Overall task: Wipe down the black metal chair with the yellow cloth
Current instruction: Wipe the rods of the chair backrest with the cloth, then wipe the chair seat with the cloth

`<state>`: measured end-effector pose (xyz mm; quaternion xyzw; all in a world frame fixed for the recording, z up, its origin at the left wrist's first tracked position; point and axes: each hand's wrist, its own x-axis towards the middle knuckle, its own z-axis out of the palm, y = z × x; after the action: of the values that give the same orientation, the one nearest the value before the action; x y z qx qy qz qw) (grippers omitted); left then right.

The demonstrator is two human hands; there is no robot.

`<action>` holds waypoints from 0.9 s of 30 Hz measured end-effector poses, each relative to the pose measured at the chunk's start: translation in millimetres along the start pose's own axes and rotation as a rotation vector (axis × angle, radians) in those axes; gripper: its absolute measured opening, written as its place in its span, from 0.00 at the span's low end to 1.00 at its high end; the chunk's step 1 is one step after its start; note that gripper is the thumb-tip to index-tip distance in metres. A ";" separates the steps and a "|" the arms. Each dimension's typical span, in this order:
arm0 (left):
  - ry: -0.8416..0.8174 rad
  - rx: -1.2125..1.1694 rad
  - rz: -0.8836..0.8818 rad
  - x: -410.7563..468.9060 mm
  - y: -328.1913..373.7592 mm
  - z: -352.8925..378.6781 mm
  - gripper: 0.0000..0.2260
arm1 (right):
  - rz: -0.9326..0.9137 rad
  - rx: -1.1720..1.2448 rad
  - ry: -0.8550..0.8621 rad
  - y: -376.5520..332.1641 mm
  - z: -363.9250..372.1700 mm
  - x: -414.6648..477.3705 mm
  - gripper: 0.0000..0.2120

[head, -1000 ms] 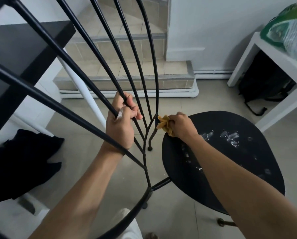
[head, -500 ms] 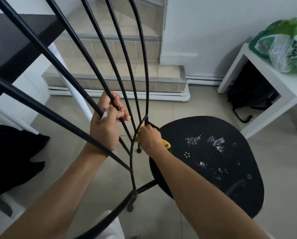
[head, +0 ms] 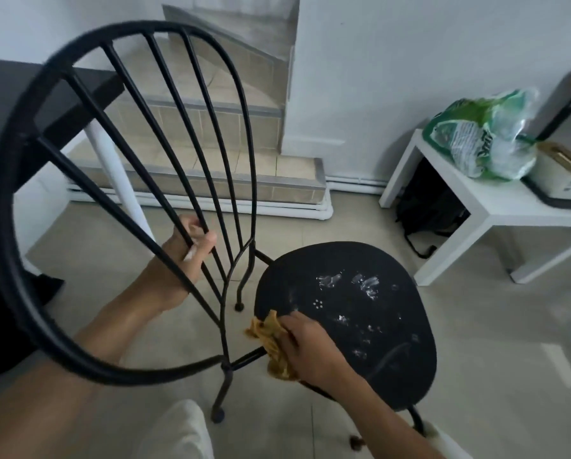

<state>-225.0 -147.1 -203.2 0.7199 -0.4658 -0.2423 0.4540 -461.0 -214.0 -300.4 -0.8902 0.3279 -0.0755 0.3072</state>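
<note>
In the middle of the tiled floor stands the black metal chair [head: 343,323], its round hooped back [head: 9,226] leaning toward the near left and its dark seat [head: 393,359] to the right. The left hand [head: 181,260] is closed around one of the thin back bars [head: 164,200], fingers [head: 207,240] curled over it from the far side, with a scrap of something white showing in the fist. The right hand [head: 310,349] rests at the seat's near left edge — fingers spread and pressed down onto the bunched yellow cloth [head: 270,342], which lies under the palm and sticks out to the left, touching the seat rim. Pale smears [head: 363,283] mark the middle of the seat, well apart from the cloth. On the far right a white side table [head: 496,210] carries a green plastic bag [head: 482,134]; a black backpack [head: 429,200] sits beneath it. Tiled steps [head: 211,147] rise against the far wall — a dark tabletop [head: 19,91] shows at far left.
</note>
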 end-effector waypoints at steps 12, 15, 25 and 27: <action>-0.418 0.491 -0.463 -152.7 -94.5 18.8 0.04 | 0.477 1.186 0.609 36.8 -107.5 -47.1 0.11; -0.615 0.565 -0.421 -167.9 -70.9 44.8 0.07 | 0.312 0.562 0.617 31.5 -99.0 -51.4 0.08; -0.227 0.654 0.042 -128.3 -2.2 124.1 0.24 | 0.185 0.083 0.354 27.5 -37.3 -48.8 0.06; -0.240 0.980 0.038 -112.9 -10.6 135.3 0.29 | 0.090 -0.168 0.122 31.8 -14.7 -53.2 0.17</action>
<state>-375.3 -102.8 -284.5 0.8067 -0.5869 -0.0679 0.0102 -524.1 -206.7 -304.1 -0.8909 0.3908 -0.0879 0.2140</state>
